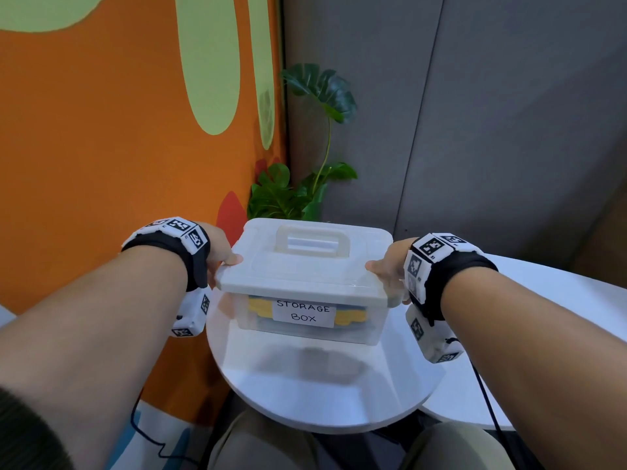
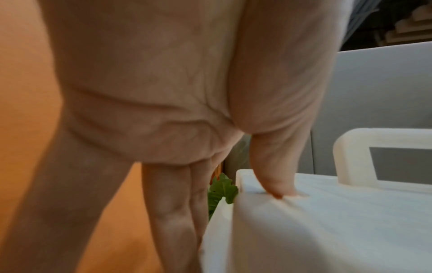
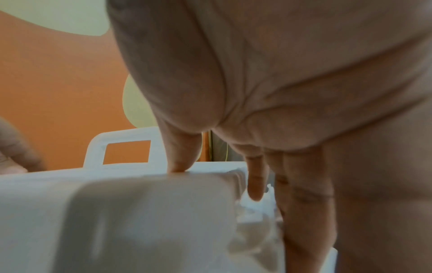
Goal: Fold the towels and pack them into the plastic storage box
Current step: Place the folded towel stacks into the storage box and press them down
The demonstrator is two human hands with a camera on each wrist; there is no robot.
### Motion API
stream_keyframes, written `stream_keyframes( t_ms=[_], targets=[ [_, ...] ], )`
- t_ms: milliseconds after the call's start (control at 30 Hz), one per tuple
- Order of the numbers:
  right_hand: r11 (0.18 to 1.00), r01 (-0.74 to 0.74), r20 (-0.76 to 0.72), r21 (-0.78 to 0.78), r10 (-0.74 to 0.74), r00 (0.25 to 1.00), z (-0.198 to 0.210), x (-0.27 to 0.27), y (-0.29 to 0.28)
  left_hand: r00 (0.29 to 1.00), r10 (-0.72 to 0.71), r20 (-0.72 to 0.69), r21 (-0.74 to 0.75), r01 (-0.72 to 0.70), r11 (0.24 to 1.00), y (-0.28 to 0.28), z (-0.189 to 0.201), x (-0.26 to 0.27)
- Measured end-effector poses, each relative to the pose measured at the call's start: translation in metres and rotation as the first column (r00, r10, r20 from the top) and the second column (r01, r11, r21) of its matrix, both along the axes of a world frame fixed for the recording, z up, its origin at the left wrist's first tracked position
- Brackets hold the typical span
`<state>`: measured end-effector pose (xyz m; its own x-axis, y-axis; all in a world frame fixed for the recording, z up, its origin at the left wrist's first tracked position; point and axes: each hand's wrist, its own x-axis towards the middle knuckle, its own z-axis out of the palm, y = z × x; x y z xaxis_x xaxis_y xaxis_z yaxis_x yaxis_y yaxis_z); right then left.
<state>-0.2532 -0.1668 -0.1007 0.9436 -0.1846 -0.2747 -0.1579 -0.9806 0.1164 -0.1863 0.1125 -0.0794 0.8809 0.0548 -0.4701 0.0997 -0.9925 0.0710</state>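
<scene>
A clear plastic storage box [image 1: 359,329] with a white lid [image 1: 302,269] and a "STORAGE BOX" label [image 1: 303,313] is over the round white table [image 1: 322,401]. Folded yellow towels [image 1: 258,308] show through its front wall. My left hand [image 1: 220,256] holds the lid's left end, and my right hand [image 1: 386,269] holds the right end. In the left wrist view the thumb [image 2: 275,181] presses on the lid [image 2: 339,221] while the fingers [image 2: 173,212] run down the side. The right wrist view shows the same, with the thumb [image 3: 180,160] on the lid [image 3: 140,199]. I cannot tell whether the box rests on the table or hangs just above it.
An orange and green wall [image 1: 101,147] stands close on the left, and a grey partition [image 1: 475,130] stands behind. A green potted plant [image 1: 298,191] sits just behind the box. A second white tabletop [image 1: 559,300] adjoins on the right. Black cables [image 1: 488,401] hang from my wrists.
</scene>
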Motion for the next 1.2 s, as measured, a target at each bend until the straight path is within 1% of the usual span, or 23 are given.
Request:
stream_keyframes(
  t_ms=[33, 67, 100, 167, 200, 267, 367, 433, 467, 533, 633, 700, 800, 867, 933, 1000, 1067, 1100, 1200],
  targets=[
    [1.000, -0.003, 0.018, 0.006, 0.003, 1.000, 0.002, 0.002, 0.001, 1.000, 0.020, -0.004, -0.023, -0.020, 1.000, 0.002, -0.001, 0.000],
    [1.000, -0.004, 0.029, 0.000, 0.004, 1.000, 0.005, 0.002, 0.002, 1.000, 0.021, 0.004, -0.014, -0.021, 1.000, 0.003, -0.001, 0.000],
    [1.000, -0.004, 0.031, -0.003, 0.004, 1.000, 0.007, 0.003, 0.003, 1.000, 0.007, 0.018, 0.025, -0.008, 1.000, 0.002, -0.001, 0.001],
    [1.000, 0.000, 0.035, 0.025, -0.001, 0.999, 0.011, 0.003, 0.005, 0.998, -0.053, 0.038, 0.151, 0.047, 0.987, -0.002, 0.001, 0.002],
    [1.000, -0.022, 0.040, 0.023, 0.021, 0.999, 0.011, 0.003, 0.005, 0.996, -0.085, 0.041, 0.208, 0.074, 0.975, -0.004, 0.001, 0.003],
    [0.996, -0.077, 0.062, -0.039, 0.079, 0.995, 0.008, 0.004, 0.003, 0.992, -0.117, 0.037, 0.266, 0.104, 0.958, -0.006, 0.000, 0.007],
    [0.993, -0.103, 0.082, -0.061, 0.108, 0.991, 0.005, 0.005, 0.004, 0.987, -0.156, 0.033, 0.343, 0.136, 0.930, -0.013, 0.001, 0.006],
    [0.994, -0.105, 0.095, -0.036, 0.108, 0.990, 0.007, 0.003, 0.007, 0.986, -0.164, 0.024, 0.388, 0.142, 0.911, -0.019, 0.000, 0.005],
    [0.996, -0.085, 0.118, 0.033, 0.080, 0.990, 0.008, 0.001, 0.009, 0.986, -0.165, 0.027, 0.405, 0.140, 0.904, -0.021, 0.001, 0.004],
    [0.980, -0.019, 0.144, 0.200, -0.010, 0.989, 0.009, -0.002, 0.011, 0.985, -0.171, 0.033, 0.414, 0.142, 0.899, -0.020, 0.000, 0.007],
    [0.968, 0.012, 0.152, 0.250, -0.052, 0.987, 0.009, -0.004, 0.010, 0.986, -0.160, 0.044, 0.386, 0.131, 0.913, -0.015, -0.003, 0.013],
    [0.969, 0.024, 0.138, 0.244, -0.059, 0.989, 0.010, -0.002, 0.012, 0.984, -0.171, 0.047, 0.387, 0.140, 0.912, -0.016, -0.003, 0.012],
    [0.997, 0.028, 0.084, 0.078, -0.035, 0.996, 0.013, 0.008, 0.012, 0.977, -0.205, 0.057, 0.373, 0.170, 0.912, -0.024, 0.000, 0.009],
    [0.997, 0.059, 0.078, 0.042, -0.062, 0.995, 0.015, 0.011, 0.009, 0.980, -0.196, 0.048, 0.356, 0.166, 0.919, -0.028, 0.000, 0.008],
    [0.995, 0.077, 0.101, 0.061, -0.083, 0.991, 0.016, 0.012, 0.004, 0.979, -0.193, 0.068, 0.342, 0.159, 0.926, -0.032, -0.003, 0.011],
    [0.985, 0.127, 0.115, 0.112, -0.140, 0.983, 0.015, 0.016, 0.000, 0.970, -0.224, 0.093, 0.334, 0.181, 0.925, -0.038, -0.003, 0.011],
    [0.976, 0.193, 0.089, 0.095, -0.202, 0.975, 0.016, 0.023, -0.005, 0.962, -0.249, 0.112, 0.323, 0.202, 0.925, -0.045, -0.006, 0.016],
    [0.973, 0.213, 0.088, 0.092, -0.221, 0.971, 0.015, 0.028, -0.008, 0.965, -0.238, 0.107, 0.318, 0.194, 0.928, -0.048, -0.007, 0.017],
    [0.964, 0.243, 0.096, 0.107, -0.253, 0.963, 0.017, 0.028, -0.013, 0.964, -0.233, 0.129, 0.330, 0.180, 0.927, -0.057, -0.005, 0.021]
  ],
)
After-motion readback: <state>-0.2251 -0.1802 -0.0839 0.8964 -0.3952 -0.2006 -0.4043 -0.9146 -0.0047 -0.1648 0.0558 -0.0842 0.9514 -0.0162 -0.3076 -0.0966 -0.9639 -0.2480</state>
